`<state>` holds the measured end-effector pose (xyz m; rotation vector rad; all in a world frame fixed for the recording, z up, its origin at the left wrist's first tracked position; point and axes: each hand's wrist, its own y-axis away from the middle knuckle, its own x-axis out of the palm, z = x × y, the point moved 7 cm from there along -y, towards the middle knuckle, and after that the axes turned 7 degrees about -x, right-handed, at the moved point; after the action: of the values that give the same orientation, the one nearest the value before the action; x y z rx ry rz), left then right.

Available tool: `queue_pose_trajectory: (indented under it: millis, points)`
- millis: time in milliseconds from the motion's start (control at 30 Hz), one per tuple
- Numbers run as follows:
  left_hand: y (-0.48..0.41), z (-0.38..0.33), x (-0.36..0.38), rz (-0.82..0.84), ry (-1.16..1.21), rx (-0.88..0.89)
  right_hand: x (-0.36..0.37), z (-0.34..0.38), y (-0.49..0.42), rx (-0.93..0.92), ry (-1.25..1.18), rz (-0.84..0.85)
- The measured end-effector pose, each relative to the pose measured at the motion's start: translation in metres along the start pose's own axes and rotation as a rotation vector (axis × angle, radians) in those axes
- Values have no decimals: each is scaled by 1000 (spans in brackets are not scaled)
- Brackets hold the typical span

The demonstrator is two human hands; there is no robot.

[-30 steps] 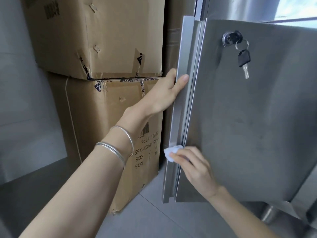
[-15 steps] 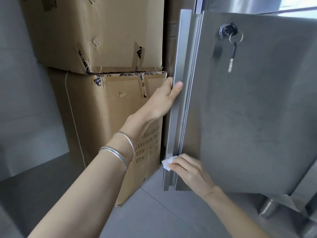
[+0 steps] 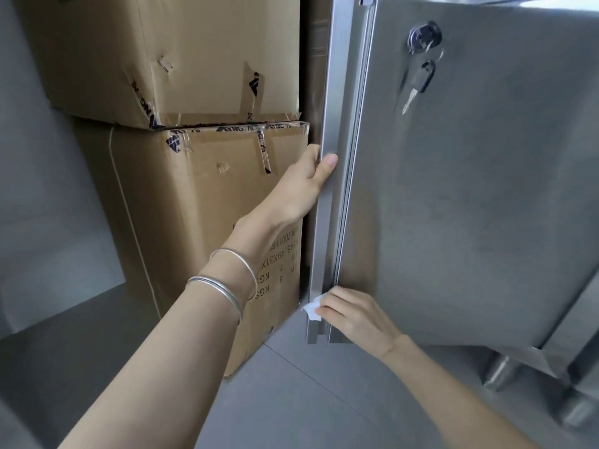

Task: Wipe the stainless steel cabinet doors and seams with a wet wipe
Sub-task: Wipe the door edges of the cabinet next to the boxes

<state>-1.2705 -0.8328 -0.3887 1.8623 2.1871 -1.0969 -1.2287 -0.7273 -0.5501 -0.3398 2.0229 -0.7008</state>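
Observation:
A stainless steel cabinet door fills the right of the view, swung open toward me. Its long vertical handle strip runs down the left edge. My left hand grips that strip at mid height, thumb on the front, with silver bangles on the wrist. My right hand presses a white wet wipe against the seam near the bottom of the handle strip. Most of the wipe is hidden under my fingers.
A lock with a hanging key sits at the door's upper part. Two stacked cardboard boxes stand close to the left of the door. Grey tile floor lies below, and metal cabinet legs stand at lower right.
My right hand slid the wipe down the seam toward the door's bottom edge. The left hand shifted slightly lower on the handle strip, and the key swung.

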Motion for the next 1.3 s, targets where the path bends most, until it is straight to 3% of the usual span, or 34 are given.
queue_pose_trajectory:
  millis: [133,200,267,400,433,600,667,733,867,1000,1100,1200,1300]
  points:
    - [1,5,2,-9,39,-1,-48,-43,-28,307,-77,-391]
    - [4,6,2,-1,29,7,-55,-41,-29,313,-25,-475]
    - [8,8,2,7,-27,17,-39,-21,-16,214,-37,-441]
    - [15,13,1,37,-91,-9,6,12,14,103,-31,-59]
    - [16,16,3,50,-88,-27,7,10,12,98,-22,-30]
    - [36,52,28,178,-58,-150,-60,-33,-33,261,34,-500]
    - [41,56,30,172,-10,-164,-59,-33,-33,268,53,-585]
    - [40,57,30,188,19,-192,-36,-19,-15,254,5,-544]
    - [39,55,29,167,29,-213,22,12,25,156,-68,-171]
    - [34,54,27,144,21,-229,30,8,19,107,-32,-58]
    - [31,54,27,129,18,-214,17,0,9,131,10,-99]
    - [28,58,28,137,17,-183,-6,-18,-3,256,15,-341]
    - [30,60,29,125,4,-188,-8,-19,-3,265,-6,-451]
